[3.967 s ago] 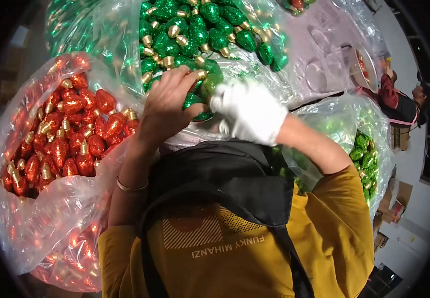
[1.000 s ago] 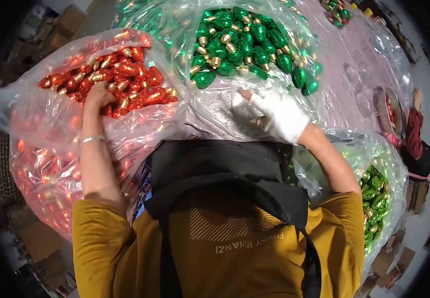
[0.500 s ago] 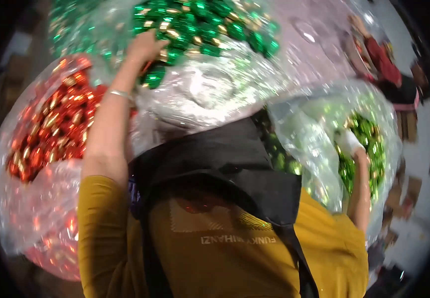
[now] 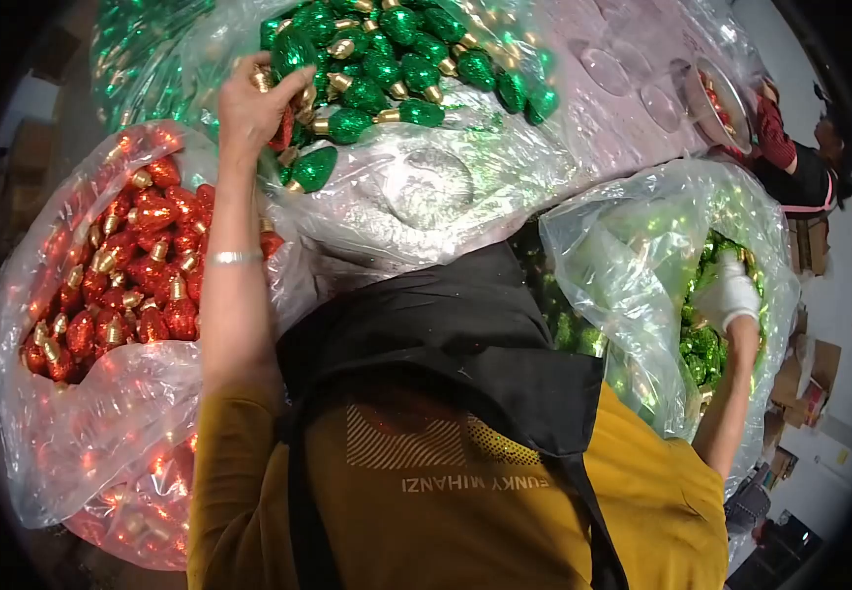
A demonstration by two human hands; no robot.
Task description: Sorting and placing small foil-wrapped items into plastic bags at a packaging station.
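Observation:
My left hand (image 4: 254, 110) is closed, pinching a glittery green bulb-shaped ornament (image 4: 294, 51) by its gold cap. A red ornament (image 4: 282, 132) shows under the fingers, against the palm. Beside that hand lies a heap of green ornaments (image 4: 383, 69) with gold caps, on clear plastic. My right hand (image 4: 731, 297), in a white glove, reaches into a clear plastic bag (image 4: 613, 265) of lighter green ornaments (image 4: 701, 352). Its fingers are hard to make out among them, so its grip cannot be told.
On my left stands a clear bag (image 4: 28, 447) filled with red ornaments (image 4: 141, 261). A pinkish plastic-covered table (image 4: 583, 98) stretches ahead. At the far right, another person's arm (image 4: 775, 133) is beside a round container (image 4: 713, 103). Cardboard boxes (image 4: 808, 379) stand on the floor.
My left hand has shifted slightly left, and a green ornament now shows raised in its fingers. My right hand has moved a little right and down within the light green ornaments.

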